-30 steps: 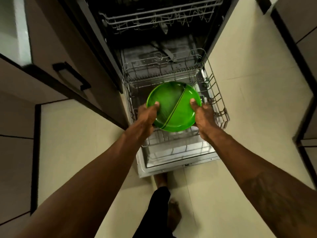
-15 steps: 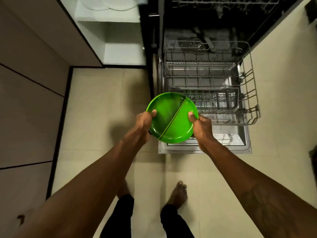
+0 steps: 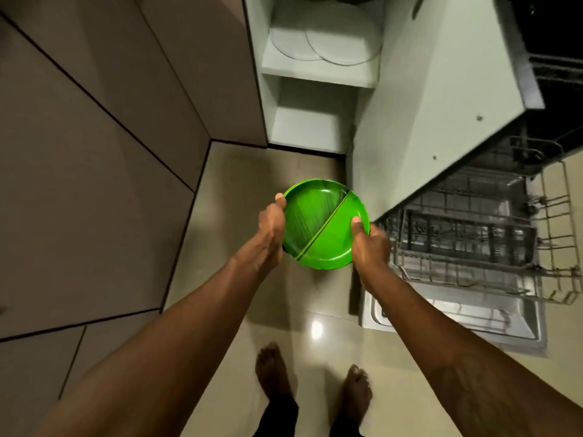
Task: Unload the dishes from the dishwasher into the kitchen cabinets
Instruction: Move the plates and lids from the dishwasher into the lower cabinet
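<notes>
This is a kitchen with a shiny cream tile floor (image 3: pixel 246 310), and one bright spot of light shines on it below the green plate (image 3: pixel 318 216). The green plate is round, with one raised line across it that makes two parts. It is up in the air over the floor, held flat between two hands. The left hand (image 3: pixel 271 228) grips the plate's left edge with its thumb on the rim. The right hand (image 3: pixel 370 244) grips the right edge with its thumb pressed on top. The other fingers are hidden under the plate. Left of the plate are plain beige cupboard fronts (image 3: pixel 94 152). Above the plate is one open cabinet (image 3: pixel 315 127) with pale shelves, and its door (image 3: pixel 435 105) swings out to the plate's upper right. Two white plates (image 3: pixel 340 39) lie flat on the upper shelf, one partly over the other. Right of the green plate is the dishwasher's wire rack (image 3: pixel 473 241), pulled out over the open dishwasher door (image 3: pixel 457 323). Below the plate, two bare feet (image 3: pixel 271 373) stand on the floor.
</notes>
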### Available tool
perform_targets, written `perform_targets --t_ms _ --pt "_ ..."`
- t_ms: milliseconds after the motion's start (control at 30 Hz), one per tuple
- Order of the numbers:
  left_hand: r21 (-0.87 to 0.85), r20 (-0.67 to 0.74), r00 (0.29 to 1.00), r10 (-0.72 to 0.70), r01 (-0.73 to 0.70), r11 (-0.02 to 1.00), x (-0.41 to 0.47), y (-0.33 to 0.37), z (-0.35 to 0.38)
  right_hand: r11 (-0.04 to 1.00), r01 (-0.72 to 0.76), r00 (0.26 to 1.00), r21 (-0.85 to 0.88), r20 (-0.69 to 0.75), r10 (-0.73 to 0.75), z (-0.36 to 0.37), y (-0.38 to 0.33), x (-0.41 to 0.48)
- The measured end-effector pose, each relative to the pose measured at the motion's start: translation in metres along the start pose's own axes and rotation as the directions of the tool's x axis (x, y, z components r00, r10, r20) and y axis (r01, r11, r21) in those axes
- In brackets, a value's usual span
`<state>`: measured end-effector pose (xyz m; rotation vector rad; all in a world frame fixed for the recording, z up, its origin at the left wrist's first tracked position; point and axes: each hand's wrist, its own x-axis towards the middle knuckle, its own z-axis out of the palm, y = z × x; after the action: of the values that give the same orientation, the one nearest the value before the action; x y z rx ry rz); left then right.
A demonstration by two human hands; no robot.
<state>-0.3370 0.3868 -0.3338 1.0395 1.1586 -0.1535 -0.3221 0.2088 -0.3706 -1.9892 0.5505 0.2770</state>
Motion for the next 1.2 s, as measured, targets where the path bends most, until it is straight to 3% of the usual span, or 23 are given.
perform_targets --t_ms 267,433,533,667,900,1100,1200 --pt "-0.111 -0.029 0.999 0.044 -0.047 0.993 0.085 0.074 -0.007 0.989 0.082 0.997 -0.123 0.013 -0.081 0.077 -0.072 0.060" --pt "-0.095 -0.057 0.997 0.058 -0.063 0.993 0.139 0.131 0.021 0.931 0.286 0.955 -0.229 -0.012 -0.296 0.100 -0.121 0.119" --pt "-0.039 -0.078 0.986 0.146 -0.150 0.988 0.149 0.178 0.051 0.891 0.365 0.911 -0.270 -0.094 -0.402 0.114 -0.151 0.160" --pt "-0.028 -0.062 0.969 0.240 -0.242 0.970 0.168 0.230 0.089 0.858 0.466 0.837 -0.217 -0.206 -0.507 0.130 -0.197 0.214" --pt "-0.246 0.069 0.934 0.352 -0.326 0.913 0.218 0.302 0.150 0.818 0.557 0.758 -0.142 -0.316 -0.571 0.160 -0.262 0.312" --pt "-0.137 -0.049 0.893 0.448 -0.450 0.882 0.283 0.351 0.181 0.797 0.590 0.746 -0.131 -0.288 -0.600 0.185 -0.311 0.397" --pt "-0.119 0.019 0.867 0.499 -0.493 0.862 0.300 0.363 0.194 0.781 0.611 0.704 -0.127 -0.365 -0.609 0.191 -0.316 0.432"
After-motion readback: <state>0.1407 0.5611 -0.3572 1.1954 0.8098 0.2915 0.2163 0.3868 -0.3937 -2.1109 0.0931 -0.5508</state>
